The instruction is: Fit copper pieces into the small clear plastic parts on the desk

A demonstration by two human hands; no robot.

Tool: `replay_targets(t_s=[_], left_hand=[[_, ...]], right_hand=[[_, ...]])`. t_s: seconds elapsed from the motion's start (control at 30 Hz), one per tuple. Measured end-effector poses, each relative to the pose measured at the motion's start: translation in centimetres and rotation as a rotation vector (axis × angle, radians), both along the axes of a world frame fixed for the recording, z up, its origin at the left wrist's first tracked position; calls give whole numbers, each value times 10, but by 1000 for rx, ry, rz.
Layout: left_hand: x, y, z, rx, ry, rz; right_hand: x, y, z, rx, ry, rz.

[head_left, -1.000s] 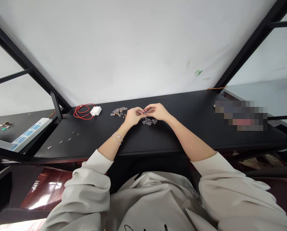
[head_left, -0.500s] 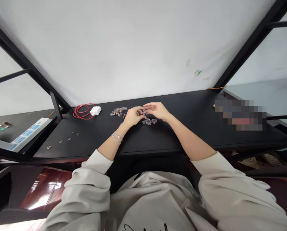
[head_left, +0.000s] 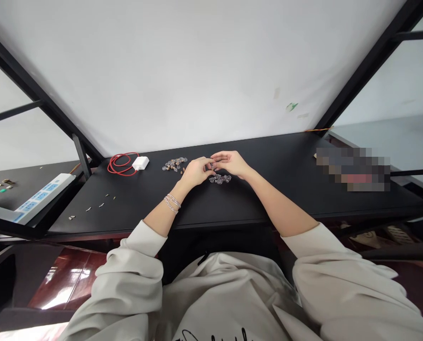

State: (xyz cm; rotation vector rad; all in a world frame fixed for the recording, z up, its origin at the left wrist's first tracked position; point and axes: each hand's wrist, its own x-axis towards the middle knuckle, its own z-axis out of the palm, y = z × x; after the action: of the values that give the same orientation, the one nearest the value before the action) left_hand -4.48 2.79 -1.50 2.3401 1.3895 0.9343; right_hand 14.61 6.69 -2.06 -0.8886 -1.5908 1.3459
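Note:
My left hand (head_left: pixel 197 171) and my right hand (head_left: pixel 231 163) meet over the black tabletop, fingertips pinched around a small clear piece (head_left: pixel 213 166). Fingers cover most of that piece, and its exact kind is too small to tell. Just below the fingertips lies a small pile of clear, roundish pieces (head_left: pixel 220 179). Left of my left hand is a second heap of clear pieces (head_left: pixel 175 164), mixed with small tan bits. A few tan bits (head_left: pixel 183 170) sit close to my left wrist.
A white charger plug (head_left: pixel 140 163) with a coiled red cable (head_left: pixel 114 166) rests at the back left. Tiny pale bits (head_left: pixel 101 205) are scattered at the left. A white power strip (head_left: pixel 40 196) stands beyond the frame post. A blurred-out object (head_left: pixel 356 170) occupies the right side.
The small clear piece has turned slightly between my fingertips, and my fingers have closed in a little more around it. Both piles look unchanged.

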Motion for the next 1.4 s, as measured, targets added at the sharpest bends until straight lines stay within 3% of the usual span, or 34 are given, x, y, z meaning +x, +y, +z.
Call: replay_targets(t_s=[0.9, 1.4], left_hand=[[4, -6, -1, 112, 259, 10], [2, -2, -2, 131, 213, -15]], right_hand=[[1, -2, 3, 20, -5, 46], [0, 1, 2, 22, 4, 29]])
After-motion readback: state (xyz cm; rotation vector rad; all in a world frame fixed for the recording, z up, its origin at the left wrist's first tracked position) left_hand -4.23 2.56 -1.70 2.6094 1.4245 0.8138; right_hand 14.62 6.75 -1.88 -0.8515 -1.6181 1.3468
